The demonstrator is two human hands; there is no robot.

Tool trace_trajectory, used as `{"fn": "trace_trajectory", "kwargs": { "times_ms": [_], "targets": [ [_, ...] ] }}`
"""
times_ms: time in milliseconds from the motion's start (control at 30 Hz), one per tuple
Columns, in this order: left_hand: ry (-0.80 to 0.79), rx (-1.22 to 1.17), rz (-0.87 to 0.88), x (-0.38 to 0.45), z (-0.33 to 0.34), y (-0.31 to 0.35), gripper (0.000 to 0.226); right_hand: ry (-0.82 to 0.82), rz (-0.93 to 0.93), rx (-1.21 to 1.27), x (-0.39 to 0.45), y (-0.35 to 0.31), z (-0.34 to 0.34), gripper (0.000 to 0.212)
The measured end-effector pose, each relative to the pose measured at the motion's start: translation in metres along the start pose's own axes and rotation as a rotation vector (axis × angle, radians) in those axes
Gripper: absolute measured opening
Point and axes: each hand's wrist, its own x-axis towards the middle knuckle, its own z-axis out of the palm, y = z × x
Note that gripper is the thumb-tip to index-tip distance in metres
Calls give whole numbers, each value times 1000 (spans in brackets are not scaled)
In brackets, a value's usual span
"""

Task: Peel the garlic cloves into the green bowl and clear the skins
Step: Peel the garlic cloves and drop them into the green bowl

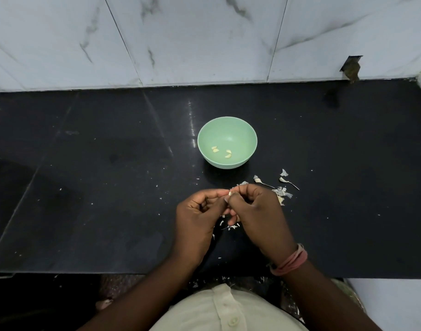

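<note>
**Garlic clove pinched over the desk**

The black desk (109, 187) carries the green bowl (227, 130) at twelve o'clock from my hands, peeled cloves (215, 149) inside. Skins (282, 193) lie at two o'clock. My left hand (197, 218) and right hand (257, 216) fingers pinch one garlic clove (230, 193) between them.

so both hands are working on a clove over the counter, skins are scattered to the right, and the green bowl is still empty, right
Not quite: the green bowl is not empty. The head view shows a few peeled cloves lying in it. The rest holds: the left hand and right hand pinch a clove, with skins to the right.
</note>
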Motion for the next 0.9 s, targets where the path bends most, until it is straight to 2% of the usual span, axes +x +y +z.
{"fn": "trace_trajectory", "kwargs": {
  "times_ms": [533,733,900],
  "targets": [
    [-69,-106,-139,2,-5,-4,13,-88,41,1,-3,0,-3,9],
    [-118,-265,-219,3,-5,-3,21,-115,137,157,-6,-1,-3,13],
    [-146,-235,-213,3,-8,-3,19,-125,154,189,-7,-4,-4,15]
  ]
}}
